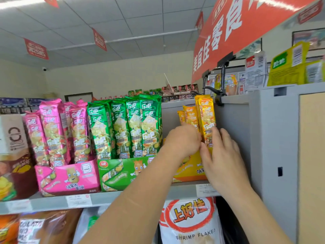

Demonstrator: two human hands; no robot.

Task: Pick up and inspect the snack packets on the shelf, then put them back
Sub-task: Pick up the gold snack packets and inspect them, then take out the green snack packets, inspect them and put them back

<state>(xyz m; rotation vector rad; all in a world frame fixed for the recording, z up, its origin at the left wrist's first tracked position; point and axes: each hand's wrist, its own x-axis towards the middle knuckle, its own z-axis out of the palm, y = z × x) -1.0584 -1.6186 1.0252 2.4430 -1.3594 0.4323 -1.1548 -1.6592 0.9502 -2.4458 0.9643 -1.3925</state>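
A tall yellow snack packet stands upright in the yellow display box on the shelf, next to two shorter-looking yellow packets. My right hand holds the tall packet's lower part, fingers laid along its right side. My left hand is curled against the packets from the left, its fingers hidden behind them. Green packets and pink packets stand in their own boxes to the left.
A grey cabinet panel closes the shelf on the right. The grey shelf edge carries price tags. A white shrimp flakes bag hangs below. A red banner and a black clamp sit above the yellow packets.
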